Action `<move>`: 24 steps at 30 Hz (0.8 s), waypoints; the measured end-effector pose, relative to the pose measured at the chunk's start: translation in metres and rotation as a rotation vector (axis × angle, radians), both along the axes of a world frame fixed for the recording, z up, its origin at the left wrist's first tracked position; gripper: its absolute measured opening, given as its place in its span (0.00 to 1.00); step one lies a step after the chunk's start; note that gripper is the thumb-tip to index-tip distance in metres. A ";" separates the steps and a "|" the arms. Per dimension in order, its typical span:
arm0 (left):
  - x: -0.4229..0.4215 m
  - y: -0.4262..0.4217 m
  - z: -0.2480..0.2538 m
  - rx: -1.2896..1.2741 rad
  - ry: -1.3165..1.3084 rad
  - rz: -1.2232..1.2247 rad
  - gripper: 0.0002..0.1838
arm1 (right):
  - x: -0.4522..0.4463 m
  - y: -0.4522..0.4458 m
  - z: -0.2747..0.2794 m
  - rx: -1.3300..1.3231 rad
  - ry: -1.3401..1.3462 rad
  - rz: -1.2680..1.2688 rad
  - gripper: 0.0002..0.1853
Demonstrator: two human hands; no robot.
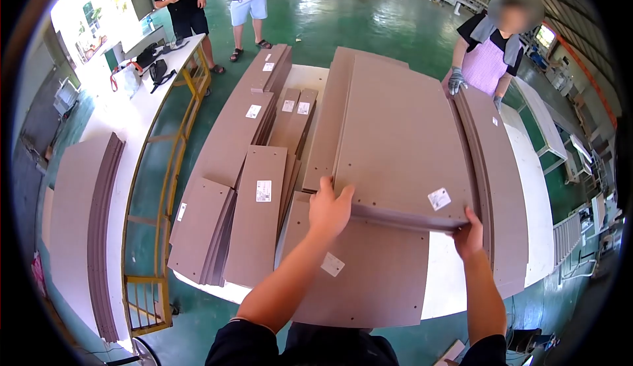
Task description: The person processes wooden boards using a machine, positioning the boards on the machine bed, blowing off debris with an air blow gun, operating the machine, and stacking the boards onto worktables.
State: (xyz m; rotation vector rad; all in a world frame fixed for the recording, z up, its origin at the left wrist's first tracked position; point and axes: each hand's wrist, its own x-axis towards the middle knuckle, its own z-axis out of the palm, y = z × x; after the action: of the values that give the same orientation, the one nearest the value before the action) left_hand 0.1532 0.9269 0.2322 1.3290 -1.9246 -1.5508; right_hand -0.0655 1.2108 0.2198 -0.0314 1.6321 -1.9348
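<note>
A large brown panel (405, 115) with small drilled holes and a white label lies at the top of a stack in the middle of the table. My left hand (331, 208) is closed at its near left corner, the thumb by the front edge. At the near right corner, my right hand (469, 234) grips with the thumb up and the fingers partly hidden under the edge. Below and nearer to me lies another labelled brown panel (369, 270). Left of my hands are narrower brown boards (257, 204).
A co-worker in a pink apron (491, 66) rests gloved hands by a stack of long boards (498, 188) on the right. More panels (79, 214) lie on a white bench (135, 128) with a yellow frame. Two people (181, 0) stand beyond the table.
</note>
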 end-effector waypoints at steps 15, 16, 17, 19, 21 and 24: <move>0.169 0.125 -0.027 0.021 0.284 -0.072 0.24 | 0.173 0.137 -0.009 -0.051 -0.028 -0.091 0.30; 0.178 0.133 -0.023 0.055 0.311 -0.064 0.23 | 0.182 0.148 -0.009 -0.077 -0.037 -0.114 0.29; 0.189 0.143 -0.017 0.092 0.332 -0.059 0.23 | 0.195 0.156 -0.004 -0.104 -0.055 -0.119 0.31; 0.211 0.160 -0.021 0.075 0.352 -0.051 0.22 | 0.219 0.174 0.001 -0.093 -0.098 -0.105 0.33; 0.232 0.180 -0.019 0.172 0.416 -0.016 0.22 | 0.237 0.196 -0.002 -0.075 -0.121 -0.080 0.35; 0.253 0.197 -0.013 0.226 0.472 -0.072 0.23 | 0.263 0.211 0.004 0.014 0.010 -0.089 0.37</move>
State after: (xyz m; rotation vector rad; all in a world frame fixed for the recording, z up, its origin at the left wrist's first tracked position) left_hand 0.4065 1.1242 0.2191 0.8682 -1.5532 -1.9529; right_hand 0.1976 1.4215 0.2238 0.0381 1.6793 -1.9926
